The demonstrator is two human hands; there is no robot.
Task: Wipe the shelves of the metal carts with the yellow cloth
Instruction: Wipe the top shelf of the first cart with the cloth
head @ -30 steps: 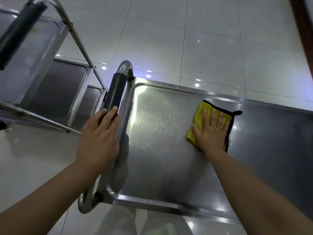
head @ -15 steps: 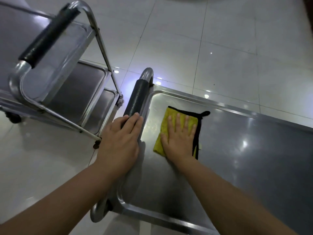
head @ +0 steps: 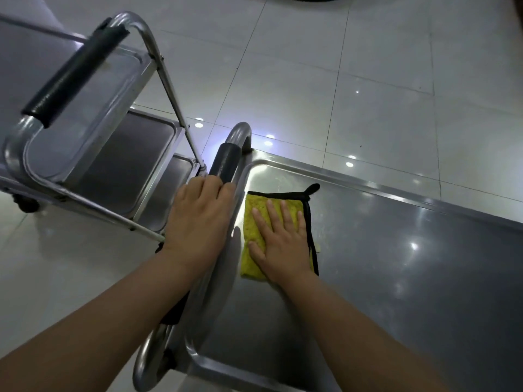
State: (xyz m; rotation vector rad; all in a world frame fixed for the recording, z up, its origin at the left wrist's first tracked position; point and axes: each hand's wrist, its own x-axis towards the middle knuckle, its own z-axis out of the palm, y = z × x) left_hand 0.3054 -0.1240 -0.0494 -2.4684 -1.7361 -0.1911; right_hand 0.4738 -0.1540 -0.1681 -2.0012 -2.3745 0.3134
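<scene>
I have my right hand (head: 283, 239) laid flat, fingers straight, pressing the folded yellow cloth with black trim (head: 256, 222) down onto the top shelf of the near stainless-steel cart (head: 396, 278). The cloth sits at the shelf's left end, just beside the raised rim next to the handle. My left hand (head: 198, 219) is curled over the black foam-padded handle bar (head: 226, 162) of that cart, gripping it to steady the frame while I wipe. As far as I can judge, the job is in an early to middle stretch: the wiping of this top shelf is under way, and the long grey surface running off to the right shows only light reflections, so I cannot tell which parts have been covered. Any lower shelves of this cart are hidden beneath the top one. The second metal cart (head: 85, 154), standing to the left on the pale tiled floor (head: 368, 80), shows an upper tray and two lower shelves, with no cloth on them; I would count those as still to do, though their cleanliness is not readable from here.
</scene>
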